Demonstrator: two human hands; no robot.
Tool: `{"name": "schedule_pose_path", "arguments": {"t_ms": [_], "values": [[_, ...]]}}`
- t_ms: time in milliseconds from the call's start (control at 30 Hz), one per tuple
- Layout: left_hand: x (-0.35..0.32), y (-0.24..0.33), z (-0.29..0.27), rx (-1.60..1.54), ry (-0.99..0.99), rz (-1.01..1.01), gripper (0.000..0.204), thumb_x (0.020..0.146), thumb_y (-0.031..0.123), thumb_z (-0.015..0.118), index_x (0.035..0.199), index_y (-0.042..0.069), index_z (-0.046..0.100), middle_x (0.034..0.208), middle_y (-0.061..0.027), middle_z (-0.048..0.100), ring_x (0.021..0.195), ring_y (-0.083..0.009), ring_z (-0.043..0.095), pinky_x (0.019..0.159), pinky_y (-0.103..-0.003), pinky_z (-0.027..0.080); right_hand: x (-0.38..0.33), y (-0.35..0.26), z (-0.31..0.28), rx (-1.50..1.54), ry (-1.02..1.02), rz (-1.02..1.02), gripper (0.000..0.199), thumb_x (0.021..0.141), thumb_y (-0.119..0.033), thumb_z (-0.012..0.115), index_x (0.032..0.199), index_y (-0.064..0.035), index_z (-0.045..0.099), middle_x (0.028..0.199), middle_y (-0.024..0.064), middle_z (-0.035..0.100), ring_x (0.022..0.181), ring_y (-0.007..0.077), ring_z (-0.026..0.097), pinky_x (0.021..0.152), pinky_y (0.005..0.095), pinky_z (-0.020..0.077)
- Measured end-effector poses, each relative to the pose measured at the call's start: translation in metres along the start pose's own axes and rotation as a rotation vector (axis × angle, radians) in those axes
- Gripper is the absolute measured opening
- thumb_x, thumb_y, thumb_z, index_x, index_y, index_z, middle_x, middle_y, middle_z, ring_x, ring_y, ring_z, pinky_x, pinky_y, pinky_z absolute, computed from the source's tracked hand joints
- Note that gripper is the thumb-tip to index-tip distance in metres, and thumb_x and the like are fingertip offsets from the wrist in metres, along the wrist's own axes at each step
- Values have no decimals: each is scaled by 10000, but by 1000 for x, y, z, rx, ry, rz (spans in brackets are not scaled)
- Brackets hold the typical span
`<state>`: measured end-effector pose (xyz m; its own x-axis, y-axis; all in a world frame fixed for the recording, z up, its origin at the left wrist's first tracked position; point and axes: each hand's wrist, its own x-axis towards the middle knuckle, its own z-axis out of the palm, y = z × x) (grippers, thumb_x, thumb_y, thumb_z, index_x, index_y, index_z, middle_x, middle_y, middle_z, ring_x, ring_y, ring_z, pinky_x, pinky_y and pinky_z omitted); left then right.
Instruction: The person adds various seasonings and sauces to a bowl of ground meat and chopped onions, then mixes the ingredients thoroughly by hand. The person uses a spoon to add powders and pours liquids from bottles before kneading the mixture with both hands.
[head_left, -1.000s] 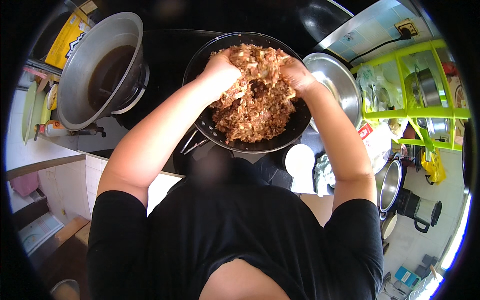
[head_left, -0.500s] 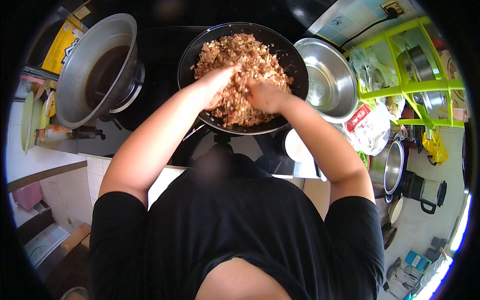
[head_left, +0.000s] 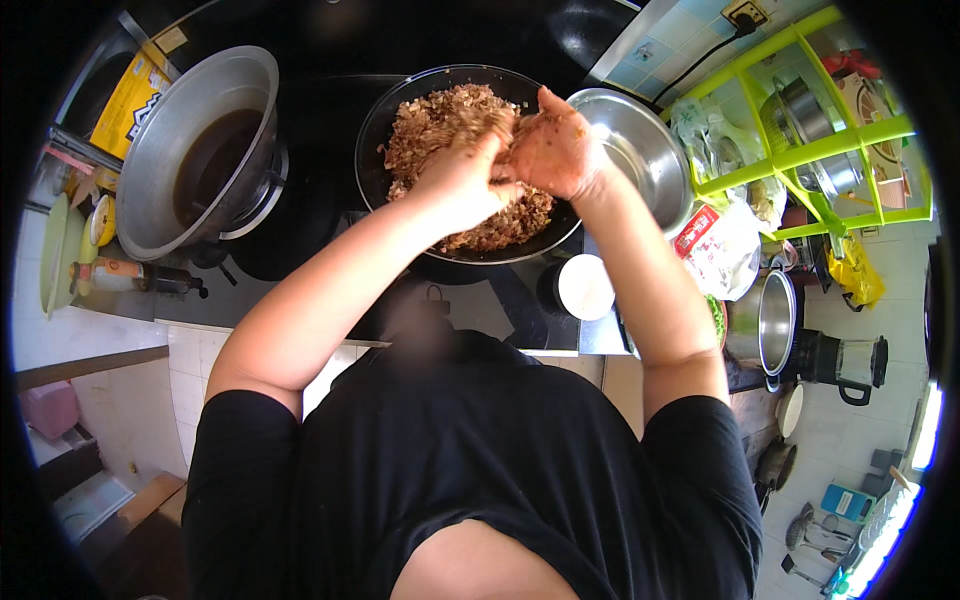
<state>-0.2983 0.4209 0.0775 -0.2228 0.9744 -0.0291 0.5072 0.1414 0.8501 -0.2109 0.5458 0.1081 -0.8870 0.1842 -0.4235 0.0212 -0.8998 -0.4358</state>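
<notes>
A round black pan (head_left: 572,235) holds a heap of brown minced meat mixture (head_left: 425,130) with pale bits through it. Both my hands are raised over the heap and close together. My left hand (head_left: 465,185) has its thumb apart from its fingers, which reach toward the right hand; the fingertips are partly smeared by motion. Smudged with bits of the mixture, the palm of my right hand (head_left: 562,150) is turned up, thumb spread, its fingers partly hidden behind the left. A blurred clump of mixture shows just above the left fingers.
On the left burner stands a large metal pot (head_left: 250,95) of dark liquid. Right of the pan are a shiny steel bowl (head_left: 655,165), a white round container (head_left: 585,287), plastic bags (head_left: 725,250) and a green rack (head_left: 780,165). A dark-capped bottle (head_left: 125,275) lies lower left.
Both hands have lifted out of the mixture and come together above it. My right hand has turned palm up. The view has shifted slightly.
</notes>
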Motion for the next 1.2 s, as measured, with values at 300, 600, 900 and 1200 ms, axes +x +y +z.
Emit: {"name": "schedule_pose_path", "arguments": {"t_ms": [300,600,900,1200], "values": [[6,-8,5,704,150,88,218,817,73,508,1032,69,545,1063,-149,563,972,-306,566,975,-459,351,-16,27,-15,189,-277,-63,767,856,-537,377,1318,62,252,1350,235,316,1244,340,318,1068,433,185],[21,-55,-18,-95,-89,-263,582,905,444,416,1348,81,316,1369,-120,364,1245,-227,371,1000,-330,320,-42,8,-37,-206,20,-76,735,841,-534,445,1338,-24,262,1313,225,360,1156,429,389,920,548,354],[7,10,-43,-1401,-27,-479,798,827,684,238,1207,6,421,1183,-169,499,1050,-282,507,946,-414,361,-19,59,6,-1391,9,-511,562,913,-415,402,1388,-155,254,1344,160,388,1248,281,355,1004,365,296],[0,-29,-63,-1413,-205,-574,783,818,679,289,1187,-4,384,1380,-268,213,1238,-514,234,935,-624,289,-1,27,-21,-2206,373,-294,527,891,-438,366,1320,-132,384,1293,170,434,1074,342,516,963,368,373]]}}
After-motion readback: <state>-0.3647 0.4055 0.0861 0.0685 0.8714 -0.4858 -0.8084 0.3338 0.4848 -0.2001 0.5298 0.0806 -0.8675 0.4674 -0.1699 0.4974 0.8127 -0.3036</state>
